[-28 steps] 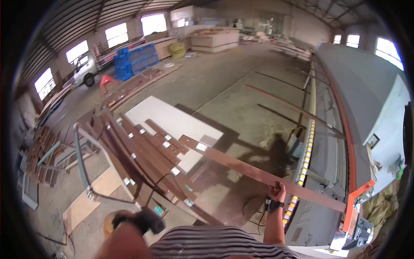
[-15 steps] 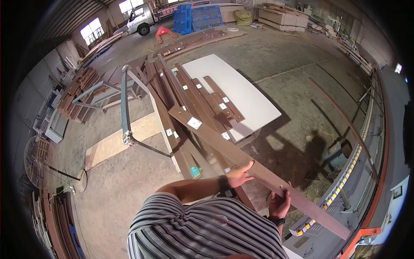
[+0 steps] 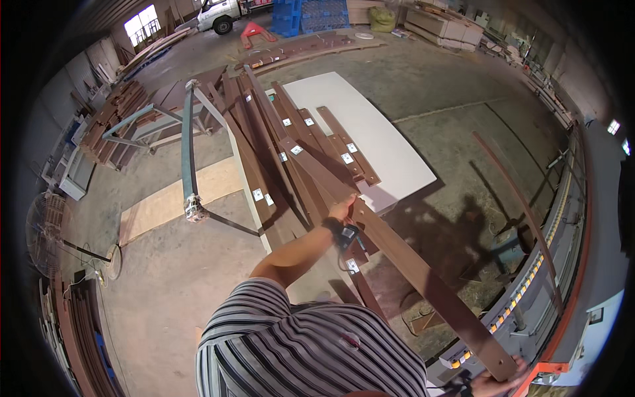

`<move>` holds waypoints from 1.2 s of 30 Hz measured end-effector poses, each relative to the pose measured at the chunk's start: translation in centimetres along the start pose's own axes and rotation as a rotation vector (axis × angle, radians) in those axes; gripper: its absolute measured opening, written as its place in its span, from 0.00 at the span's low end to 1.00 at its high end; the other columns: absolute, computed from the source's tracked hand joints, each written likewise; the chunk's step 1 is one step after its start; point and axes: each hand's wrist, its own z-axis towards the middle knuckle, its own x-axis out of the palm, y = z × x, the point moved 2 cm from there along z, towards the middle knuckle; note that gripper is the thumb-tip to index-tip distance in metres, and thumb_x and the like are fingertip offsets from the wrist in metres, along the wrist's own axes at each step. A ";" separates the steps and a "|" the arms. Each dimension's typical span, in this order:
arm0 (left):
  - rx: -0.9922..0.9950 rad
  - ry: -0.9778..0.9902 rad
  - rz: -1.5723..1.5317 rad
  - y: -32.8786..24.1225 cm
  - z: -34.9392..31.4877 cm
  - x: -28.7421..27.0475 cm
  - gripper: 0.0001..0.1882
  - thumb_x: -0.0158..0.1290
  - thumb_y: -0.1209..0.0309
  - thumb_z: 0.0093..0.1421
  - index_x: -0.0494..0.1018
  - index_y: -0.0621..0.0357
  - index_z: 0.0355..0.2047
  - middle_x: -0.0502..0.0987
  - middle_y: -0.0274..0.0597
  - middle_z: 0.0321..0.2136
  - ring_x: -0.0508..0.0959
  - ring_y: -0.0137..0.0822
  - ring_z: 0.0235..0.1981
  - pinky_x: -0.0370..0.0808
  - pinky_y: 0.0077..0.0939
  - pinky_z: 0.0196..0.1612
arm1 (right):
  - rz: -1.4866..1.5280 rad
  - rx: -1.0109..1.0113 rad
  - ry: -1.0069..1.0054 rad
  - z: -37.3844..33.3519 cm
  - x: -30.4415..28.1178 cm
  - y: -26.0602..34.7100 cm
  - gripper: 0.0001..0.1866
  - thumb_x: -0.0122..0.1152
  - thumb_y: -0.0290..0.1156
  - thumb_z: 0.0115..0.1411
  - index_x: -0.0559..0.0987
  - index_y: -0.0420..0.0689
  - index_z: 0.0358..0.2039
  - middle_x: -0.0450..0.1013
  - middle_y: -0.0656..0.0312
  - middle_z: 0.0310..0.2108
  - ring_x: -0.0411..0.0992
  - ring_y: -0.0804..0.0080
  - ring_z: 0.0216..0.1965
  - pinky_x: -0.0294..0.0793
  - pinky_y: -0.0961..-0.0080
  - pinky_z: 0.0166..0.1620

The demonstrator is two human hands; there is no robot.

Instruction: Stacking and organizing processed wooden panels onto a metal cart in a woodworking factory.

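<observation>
Our left hand (image 3: 342, 210) has its fingers closed on the left edge of the board (image 3: 426, 284), near its middle. Our right hand (image 3: 495, 386) cups the board's low end, in the lower right of the frame. Some of its fingers are hidden, so we can't tell how hard they squeeze.

The board slants from the middle of the frame down to the lower right, with a hole near its low end. It looks like wood, so we think it is stiff and won't bend much. It is long, so it may feel a bit heavy and want to swing. Its flat face looks smooth and could slip. One hand near the middle and one at the end seems a good way to hold it. The corners might chip if we bump them.

Its top end lies over the pile (image 3: 311, 178), but we can't tell if they touch. Right of the pile is the edge of the white surface (image 3: 390, 152). Near the board's low end are the yellow rollers (image 3: 522, 284) and the red bar (image 3: 552, 368), so room is tight there. The most room is over the floor (image 3: 436, 86), toward the upper right of the frame. At left stands a green post (image 3: 188, 149).
</observation>
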 end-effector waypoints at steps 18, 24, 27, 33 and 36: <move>-0.419 0.175 0.417 8.7 -3.6 -5.7 0.13 0.51 0.61 0.56 0.68 0.53 0.38 0.71 0.39 0.32 0.70 0.36 0.35 0.70 0.34 0.38 | -0.253 0.529 1.065 -16.9 10.9 -5.9 0.09 0.52 0.26 0.57 0.72 0.38 0.38 0.70 0.63 0.33 0.67 0.78 0.36 0.67 0.81 0.41; -0.459 0.358 0.586 11.7 -3.3 -8.0 0.17 0.49 0.59 0.57 0.64 0.52 0.44 0.69 0.42 0.36 0.71 0.37 0.40 0.69 0.38 0.44 | -0.217 0.522 1.134 -18.5 10.8 -6.6 0.10 0.53 0.29 0.55 0.74 0.41 0.36 0.74 0.55 0.32 0.72 0.65 0.35 0.69 0.73 0.39; -0.194 0.553 0.379 14.6 -3.7 -9.5 0.13 0.50 0.62 0.56 0.66 0.50 0.41 0.70 0.36 0.32 0.72 0.33 0.35 0.72 0.34 0.38 | -0.245 0.501 1.161 -18.6 10.5 -8.0 0.10 0.53 0.31 0.55 0.74 0.41 0.36 0.74 0.54 0.31 0.73 0.64 0.34 0.70 0.72 0.37; -0.868 0.772 -0.160 14.7 -3.5 -18.4 0.15 0.47 0.60 0.57 0.66 0.59 0.36 0.72 0.43 0.38 0.73 0.39 0.35 0.73 0.32 0.38 | 0.059 0.783 0.971 -15.4 12.3 -13.9 0.11 0.50 0.32 0.58 0.73 0.38 0.36 0.72 0.63 0.25 0.69 0.79 0.28 0.68 0.82 0.34; -0.717 0.245 0.179 13.0 -8.8 -11.2 0.12 0.47 0.62 0.57 0.66 0.57 0.35 0.73 0.43 0.35 0.74 0.37 0.34 0.73 0.29 0.36 | 0.205 0.998 0.641 -11.6 8.4 -18.2 0.10 0.50 0.33 0.58 0.73 0.40 0.36 0.72 0.65 0.29 0.69 0.78 0.30 0.68 0.83 0.36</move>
